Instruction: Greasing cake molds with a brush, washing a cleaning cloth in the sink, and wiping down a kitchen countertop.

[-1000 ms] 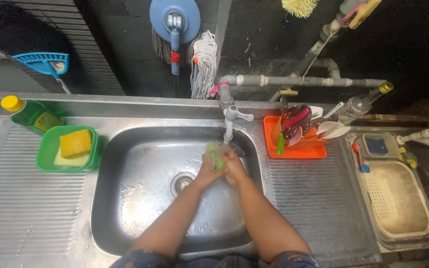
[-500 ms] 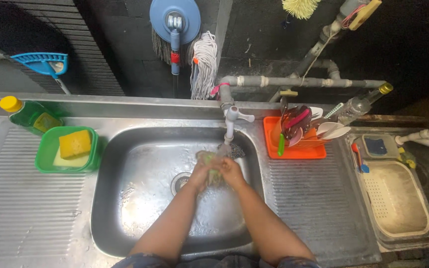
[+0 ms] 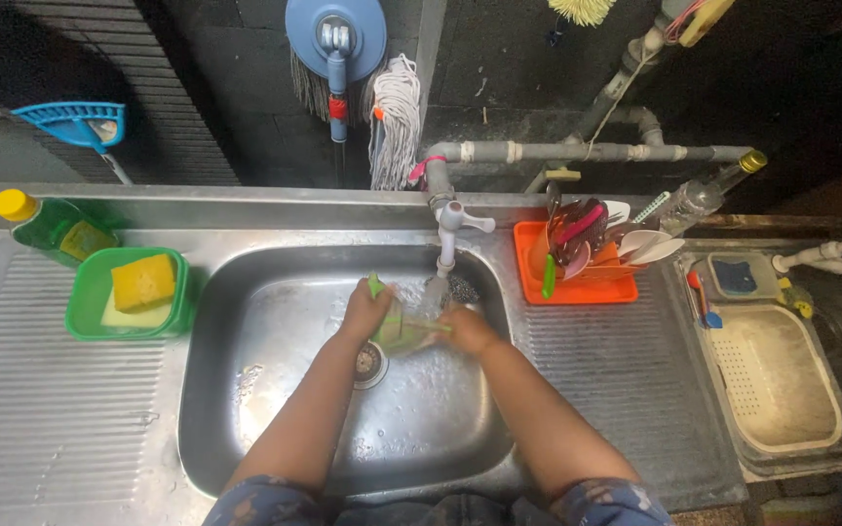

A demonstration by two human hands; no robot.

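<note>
A small pale-green plastic item (image 3: 400, 329), its exact kind not discernible, is pinched between both hands under the running stream of the grey metal tap (image 3: 449, 237). The left hand (image 3: 367, 310) is closed around the item's upper end; the right hand (image 3: 467, 331) is closed on its lower end. The item is held over the drain of the stainless-steel sink basin (image 3: 275, 409). The step in hand is judged to be rinsing. A steady two-handed grip and turning under the water are called for next. A green tub with yellow sponge (image 3: 132, 290) stands on the surface at left.
</note>
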